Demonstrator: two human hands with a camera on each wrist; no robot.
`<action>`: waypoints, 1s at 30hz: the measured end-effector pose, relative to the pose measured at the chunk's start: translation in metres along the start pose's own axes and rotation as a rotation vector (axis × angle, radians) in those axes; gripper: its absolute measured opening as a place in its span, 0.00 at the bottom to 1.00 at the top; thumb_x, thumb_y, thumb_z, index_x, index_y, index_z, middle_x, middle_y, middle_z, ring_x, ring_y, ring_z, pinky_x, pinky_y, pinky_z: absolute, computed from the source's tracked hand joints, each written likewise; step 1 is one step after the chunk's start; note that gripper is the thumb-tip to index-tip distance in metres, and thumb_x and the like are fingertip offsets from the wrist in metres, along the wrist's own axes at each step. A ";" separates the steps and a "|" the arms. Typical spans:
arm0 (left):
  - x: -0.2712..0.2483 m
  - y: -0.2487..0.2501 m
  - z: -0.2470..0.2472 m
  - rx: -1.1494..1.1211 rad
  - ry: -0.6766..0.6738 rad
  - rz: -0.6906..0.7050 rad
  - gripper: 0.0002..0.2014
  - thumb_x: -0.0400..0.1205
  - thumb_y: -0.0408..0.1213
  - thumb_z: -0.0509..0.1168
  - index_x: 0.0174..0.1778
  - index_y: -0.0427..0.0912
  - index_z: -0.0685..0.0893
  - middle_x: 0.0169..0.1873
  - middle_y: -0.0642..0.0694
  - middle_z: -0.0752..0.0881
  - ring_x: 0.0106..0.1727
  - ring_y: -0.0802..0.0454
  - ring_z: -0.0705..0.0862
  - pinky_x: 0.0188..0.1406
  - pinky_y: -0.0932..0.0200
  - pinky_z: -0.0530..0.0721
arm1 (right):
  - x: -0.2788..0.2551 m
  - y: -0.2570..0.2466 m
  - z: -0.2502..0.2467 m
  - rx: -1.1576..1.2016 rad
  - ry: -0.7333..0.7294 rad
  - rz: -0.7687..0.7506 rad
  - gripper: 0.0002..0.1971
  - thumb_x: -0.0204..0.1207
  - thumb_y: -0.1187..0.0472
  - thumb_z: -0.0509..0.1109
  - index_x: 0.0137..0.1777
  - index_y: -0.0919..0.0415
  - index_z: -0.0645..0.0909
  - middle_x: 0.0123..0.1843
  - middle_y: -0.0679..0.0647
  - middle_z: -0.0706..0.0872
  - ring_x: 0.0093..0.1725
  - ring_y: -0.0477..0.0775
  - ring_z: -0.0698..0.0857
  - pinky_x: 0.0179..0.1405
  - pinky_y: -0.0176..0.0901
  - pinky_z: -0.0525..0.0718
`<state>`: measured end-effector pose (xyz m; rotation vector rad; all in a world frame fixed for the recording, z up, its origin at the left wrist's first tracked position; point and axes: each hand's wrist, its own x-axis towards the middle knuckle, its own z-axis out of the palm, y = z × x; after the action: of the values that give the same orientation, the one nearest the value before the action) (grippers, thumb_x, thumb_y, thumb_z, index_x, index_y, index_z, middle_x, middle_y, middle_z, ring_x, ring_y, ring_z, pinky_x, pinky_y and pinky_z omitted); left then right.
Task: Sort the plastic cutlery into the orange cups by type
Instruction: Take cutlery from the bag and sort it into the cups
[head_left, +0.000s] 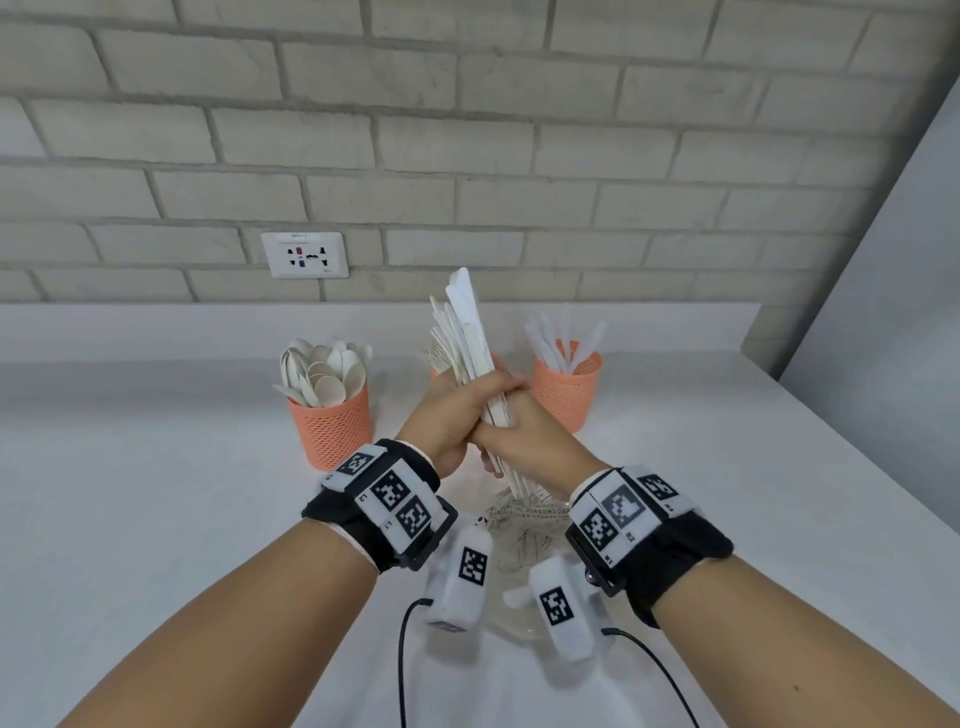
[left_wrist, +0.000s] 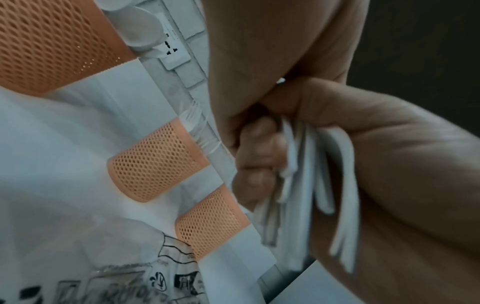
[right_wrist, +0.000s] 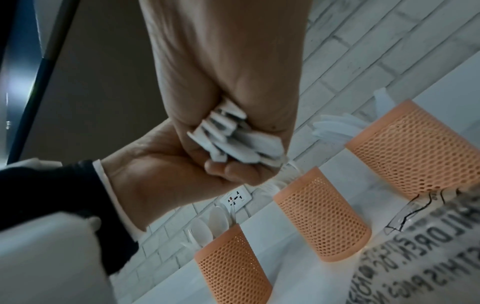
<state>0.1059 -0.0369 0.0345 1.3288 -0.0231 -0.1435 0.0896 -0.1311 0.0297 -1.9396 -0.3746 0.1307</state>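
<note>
Both hands, left hand (head_left: 449, 415) and right hand (head_left: 524, 434), clamp curled fingers round a bundle of flat white plastic knives (head_left: 470, 343), upright above a clear printed bag (head_left: 524, 540). Three orange mesh cups: spoon cup (head_left: 332, 423) at 9 o'clock of the bundle, knife cup (head_left: 566, 389) at 3, fork cup (left_wrist: 153, 164) behind.

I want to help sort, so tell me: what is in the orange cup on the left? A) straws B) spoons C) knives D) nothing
B: the head view shows rounded white spoon bowls sticking up out of the left orange cup.
</note>
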 end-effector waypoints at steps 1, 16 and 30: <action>0.000 0.000 -0.002 -0.014 0.007 0.000 0.05 0.77 0.32 0.68 0.45 0.38 0.79 0.35 0.41 0.84 0.27 0.46 0.83 0.15 0.60 0.74 | 0.000 0.000 0.000 -0.001 -0.018 0.007 0.19 0.76 0.66 0.65 0.67 0.59 0.75 0.38 0.58 0.82 0.28 0.49 0.80 0.26 0.41 0.79; 0.018 0.007 -0.045 -0.282 0.084 -0.019 0.08 0.81 0.32 0.65 0.35 0.40 0.80 0.21 0.51 0.84 0.28 0.58 0.85 0.37 0.61 0.85 | 0.000 -0.002 0.001 -0.182 0.116 0.010 0.05 0.75 0.63 0.71 0.45 0.58 0.77 0.32 0.50 0.77 0.32 0.47 0.77 0.32 0.38 0.76; 0.024 0.015 -0.051 -0.285 0.121 -0.059 0.08 0.82 0.31 0.63 0.36 0.40 0.78 0.19 0.51 0.79 0.21 0.58 0.79 0.29 0.63 0.82 | 0.014 0.000 -0.094 0.372 0.334 0.108 0.13 0.71 0.75 0.72 0.45 0.58 0.75 0.39 0.61 0.82 0.27 0.49 0.73 0.23 0.33 0.70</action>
<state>0.1362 0.0128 0.0354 1.0517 0.1355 -0.1116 0.1271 -0.2095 0.0679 -1.5767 -0.0185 -0.0527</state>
